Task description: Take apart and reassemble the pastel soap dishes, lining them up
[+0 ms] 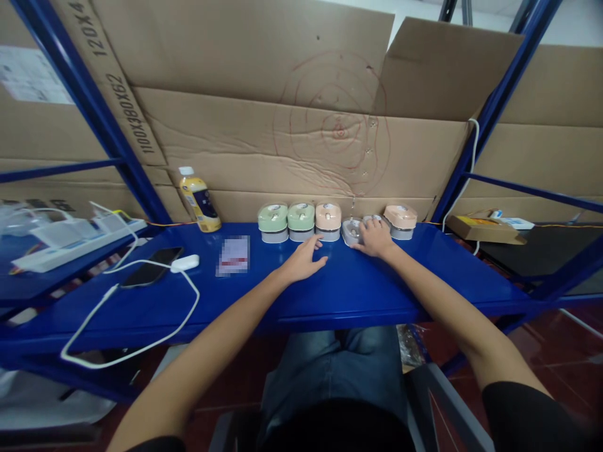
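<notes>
A row of small rounded boxes stands along the back of the blue shelf. Two are green-topped boxes (272,220) with grey bases, beside a peach-topped box (328,220). A lower grey box (351,232) comes after it, and another peach-topped box (400,220) stands at the right end. My right hand (375,238) lies over a second grey box (371,219), fingers curled on its top; the hand hides most of it. In front of the left peach-topped box, my left hand (305,260) is open with thumb and fingers apart, holding nothing.
A yellow-labelled bottle (200,199) stands at the back left. Nearby are a blurred-out packet (233,255), a phone (151,267) and a looping white cable (194,307). Cardboard (235,125) forms the back wall, and blue metal posts (502,88) flank the shelf.
</notes>
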{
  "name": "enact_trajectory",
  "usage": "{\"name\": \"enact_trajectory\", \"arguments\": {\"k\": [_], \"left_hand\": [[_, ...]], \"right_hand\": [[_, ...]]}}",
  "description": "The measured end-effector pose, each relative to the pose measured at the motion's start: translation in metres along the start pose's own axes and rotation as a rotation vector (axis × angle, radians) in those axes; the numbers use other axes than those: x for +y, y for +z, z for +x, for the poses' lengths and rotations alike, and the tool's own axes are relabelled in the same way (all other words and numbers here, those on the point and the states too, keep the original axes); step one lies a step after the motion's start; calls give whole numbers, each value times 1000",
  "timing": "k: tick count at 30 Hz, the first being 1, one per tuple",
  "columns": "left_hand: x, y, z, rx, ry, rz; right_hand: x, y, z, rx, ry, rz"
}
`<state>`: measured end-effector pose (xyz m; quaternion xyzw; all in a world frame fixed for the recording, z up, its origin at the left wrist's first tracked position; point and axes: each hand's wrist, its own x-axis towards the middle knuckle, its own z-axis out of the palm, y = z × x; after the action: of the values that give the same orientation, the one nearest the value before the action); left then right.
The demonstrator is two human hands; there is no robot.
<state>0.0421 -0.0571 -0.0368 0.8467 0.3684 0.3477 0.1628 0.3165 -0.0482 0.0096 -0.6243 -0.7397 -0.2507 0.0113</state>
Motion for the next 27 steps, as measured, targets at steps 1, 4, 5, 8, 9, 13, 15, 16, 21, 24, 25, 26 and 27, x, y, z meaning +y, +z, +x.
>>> {"name": "enact_trajectory", "arguments": {"k": [1, 4, 5, 8, 9, 13, 15, 16, 21, 24, 25, 26, 27], "left_hand": [[0, 0, 0, 0, 1, 0], [3, -1, 0, 9, 4, -13], [4, -1, 0, 14, 6, -19], [6, -2, 1, 21, 12, -18], [7, -2, 1, 22, 14, -14], [7, -4, 2, 30, 5, -17], [7, -4, 2, 46, -1, -23], [7, -5, 1, 51, -1, -24], [8, -6, 1, 47, 8, -19], [7, -8, 1, 75, 13, -18], [7, -10, 2, 98, 8, -24], [7, -11, 3, 128, -4, -34], [7, -13, 4, 163, -22, -52]], "right_hand": [[-2, 3, 9, 16, 20, -7], [-9, 2, 24, 94, 81, 32], [-13, -1, 27, 128, 88, 81], [-30, -18, 35, 193, 101, 293], [-37, -25, 39, 192, 120, 355], [-68, -42, 61, 108, 259, 470], [-80, -44, 72, 84, 315, 478], [-85, -44, 76, 84, 332, 480], [-92, -41, 78, 112, 339, 524], [-75, -44, 65, 117, 338, 591], [-66, -45, 59, 122, 340, 632], [-56, -46, 52, 133, 335, 682], [-45, -46, 43, 150, 318, 740]]}}
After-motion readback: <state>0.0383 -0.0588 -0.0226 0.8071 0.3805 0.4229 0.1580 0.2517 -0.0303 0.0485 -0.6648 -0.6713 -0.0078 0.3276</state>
